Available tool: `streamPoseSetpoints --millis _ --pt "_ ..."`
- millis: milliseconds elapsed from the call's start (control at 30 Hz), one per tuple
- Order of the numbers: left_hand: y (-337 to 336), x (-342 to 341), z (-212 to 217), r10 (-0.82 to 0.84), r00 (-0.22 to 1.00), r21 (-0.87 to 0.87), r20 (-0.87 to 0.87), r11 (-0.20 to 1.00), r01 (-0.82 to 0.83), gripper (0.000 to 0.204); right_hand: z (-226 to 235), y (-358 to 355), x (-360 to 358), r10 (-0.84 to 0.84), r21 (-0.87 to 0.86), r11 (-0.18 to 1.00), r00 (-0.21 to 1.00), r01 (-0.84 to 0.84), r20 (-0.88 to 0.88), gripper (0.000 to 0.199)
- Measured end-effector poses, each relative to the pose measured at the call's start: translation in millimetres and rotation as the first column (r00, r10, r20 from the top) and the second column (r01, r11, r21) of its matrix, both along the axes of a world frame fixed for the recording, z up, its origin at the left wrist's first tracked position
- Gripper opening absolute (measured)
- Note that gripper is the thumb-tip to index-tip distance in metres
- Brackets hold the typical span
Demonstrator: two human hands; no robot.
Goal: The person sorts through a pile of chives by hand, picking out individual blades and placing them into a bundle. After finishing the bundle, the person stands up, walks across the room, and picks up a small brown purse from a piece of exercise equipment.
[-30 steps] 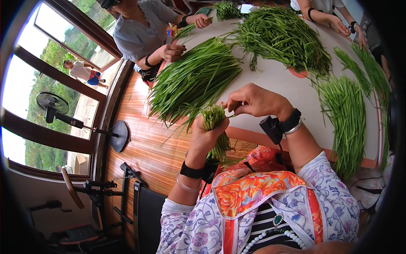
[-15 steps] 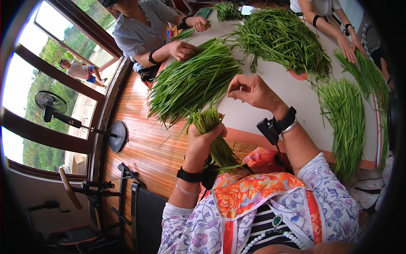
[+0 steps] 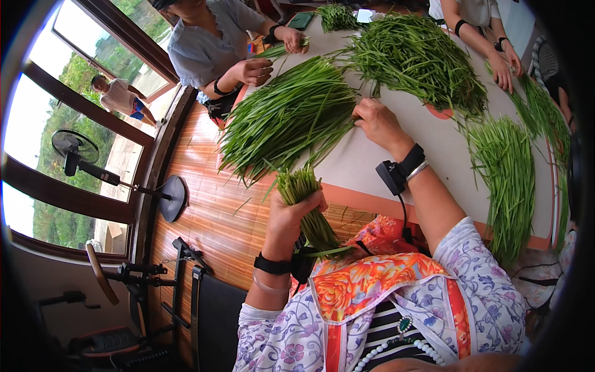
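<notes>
My left hand (image 3: 288,220) is wrapped round an upright bunch of garlic chives (image 3: 299,186), held in front of the table's near edge. The bunch's cut ends point up and its leaves hang toward my lap. My right hand (image 3: 379,123) is at the right edge of a large pile of garlic chives (image 3: 288,115), fingers bent and pressed together by the stalk ends. Whatever those fingertips pinch is hidden. Black bands sit on both my wrists, and a small black box (image 3: 392,178) is strapped to the right one.
On the white table (image 3: 409,164) lie a tangled chive heap (image 3: 415,62) and a neater chive pile (image 3: 505,180) at right. Two co-workers' hands (image 3: 253,72) (image 3: 502,71) handle chives across the table. A fan (image 3: 173,199) and exercise equipment (image 3: 149,282) stand at left. Another person (image 3: 121,99) is outside.
My right hand has moved forward to the pile's edge. My left hand with its bunch has shifted slightly down. The far-left co-worker's hand has drawn back from the pile; the person outside has straightened.
</notes>
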State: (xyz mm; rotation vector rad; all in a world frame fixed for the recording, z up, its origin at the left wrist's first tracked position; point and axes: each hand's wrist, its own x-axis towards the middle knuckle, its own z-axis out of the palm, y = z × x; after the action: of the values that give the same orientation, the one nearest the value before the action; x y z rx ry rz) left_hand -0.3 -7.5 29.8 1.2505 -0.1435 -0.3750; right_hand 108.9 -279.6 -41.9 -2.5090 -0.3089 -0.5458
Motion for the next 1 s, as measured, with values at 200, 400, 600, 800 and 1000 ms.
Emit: streamPoseSetpoints --millis 200,400,600,800,1000 --pt "-5 1 -3 0.000 1.000 0.060 0.000 0.998 0.000 0.006 -1 -12 -9 0.004 0.133 0.991 1.000 -0.002 -0.018 0.020" --pt "-4 -4 0 0.003 1.000 0.081 0.021 0.997 -0.005 0.015 -2 -20 -14 0.011 0.173 0.985 1.000 -0.008 -0.018 0.025" --pt "0 -11 1 0.025 0.999 0.101 0.032 0.994 -0.029 0.006 -3 -27 -13 0.031 0.109 0.994 0.999 -0.029 -0.022 0.023" --pt "0 -9 3 0.014 1.000 0.109 0.017 0.994 -0.015 0.016 5 -35 -15 0.033 0.163 0.986 0.992 -0.013 -0.120 0.014" --pt "-4 -10 2 0.047 0.999 0.140 -0.010 0.989 -0.045 0.019 14 -20 -14 0.161 0.445 0.888 0.985 -0.114 -0.069 0.014"
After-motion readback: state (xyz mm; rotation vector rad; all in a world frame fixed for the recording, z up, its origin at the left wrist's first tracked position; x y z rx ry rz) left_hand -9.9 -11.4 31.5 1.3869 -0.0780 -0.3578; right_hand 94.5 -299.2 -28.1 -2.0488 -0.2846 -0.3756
